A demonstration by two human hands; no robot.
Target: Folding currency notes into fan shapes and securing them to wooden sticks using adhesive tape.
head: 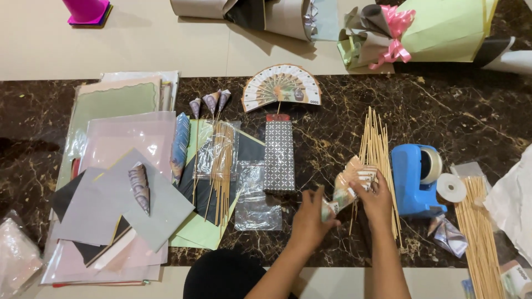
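My left hand (313, 213) and my right hand (377, 196) hold a pleated strip of folded banknotes (349, 185) between them, low over the dark marble table (443, 111). The left hand pinches the lower end, the right hand grips the upper, fanned end. A bundle of thin wooden skewers (379, 155) lies under and behind my right hand. A finished banknote fan (281, 87) on a stick lies farther back in the middle.
A blue tape dispenser (414, 180) with a tape roll sits right of my hand, with more skewers (479, 232) beyond. Left lie coloured paper sheets (122, 194), rolled banknote cones (209, 102), a patterned box (279, 155) and cellophane. Wrapped bouquets (421, 30) rest at the back.
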